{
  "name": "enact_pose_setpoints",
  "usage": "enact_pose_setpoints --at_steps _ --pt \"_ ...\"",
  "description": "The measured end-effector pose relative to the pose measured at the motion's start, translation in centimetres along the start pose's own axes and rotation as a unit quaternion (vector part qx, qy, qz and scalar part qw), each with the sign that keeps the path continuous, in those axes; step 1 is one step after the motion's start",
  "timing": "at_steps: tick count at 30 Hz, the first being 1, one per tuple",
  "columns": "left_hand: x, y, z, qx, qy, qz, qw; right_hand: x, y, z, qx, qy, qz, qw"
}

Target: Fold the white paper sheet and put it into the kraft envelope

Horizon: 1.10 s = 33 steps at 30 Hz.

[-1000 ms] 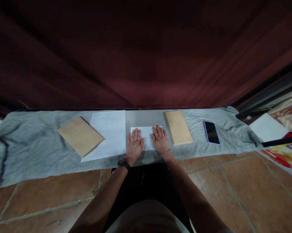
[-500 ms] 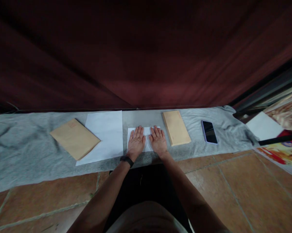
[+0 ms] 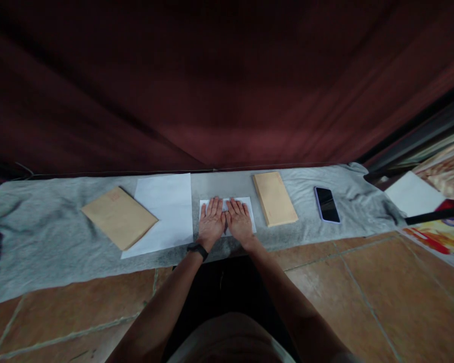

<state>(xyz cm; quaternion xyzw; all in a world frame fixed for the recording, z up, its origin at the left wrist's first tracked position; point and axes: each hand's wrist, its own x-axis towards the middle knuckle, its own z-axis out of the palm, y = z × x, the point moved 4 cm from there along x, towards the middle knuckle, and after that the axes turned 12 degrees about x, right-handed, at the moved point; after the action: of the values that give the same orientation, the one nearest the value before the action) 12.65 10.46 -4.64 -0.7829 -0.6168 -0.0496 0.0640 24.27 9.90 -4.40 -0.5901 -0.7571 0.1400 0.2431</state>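
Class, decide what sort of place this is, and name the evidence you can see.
Probably an improvised indoor workspace: a grey cloth spread as a work surface, brown envelopes on it, and orange-brown floor tiles below.

Two hands [image 3: 210,225] [image 3: 239,223], one folded paper [image 3: 252,218], two envelope stacks [image 3: 120,218] [image 3: 275,199], one phone [image 3: 327,205].

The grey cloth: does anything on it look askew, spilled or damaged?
Mildly askew: the left envelope lies aslant, partly over the big paper, rather than square with it. The cloth is also rumpled near both ends. I see no spill or damage.
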Motion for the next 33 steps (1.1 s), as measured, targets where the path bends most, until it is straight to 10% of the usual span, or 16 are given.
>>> enact_pose_setpoints --at_steps 33 --pt "-0.1 -0.6 0.2 -0.013 0.005 -0.048 0.999 -1.5 3.8 -1.3 -0.039 0.051 0.027 0.998"
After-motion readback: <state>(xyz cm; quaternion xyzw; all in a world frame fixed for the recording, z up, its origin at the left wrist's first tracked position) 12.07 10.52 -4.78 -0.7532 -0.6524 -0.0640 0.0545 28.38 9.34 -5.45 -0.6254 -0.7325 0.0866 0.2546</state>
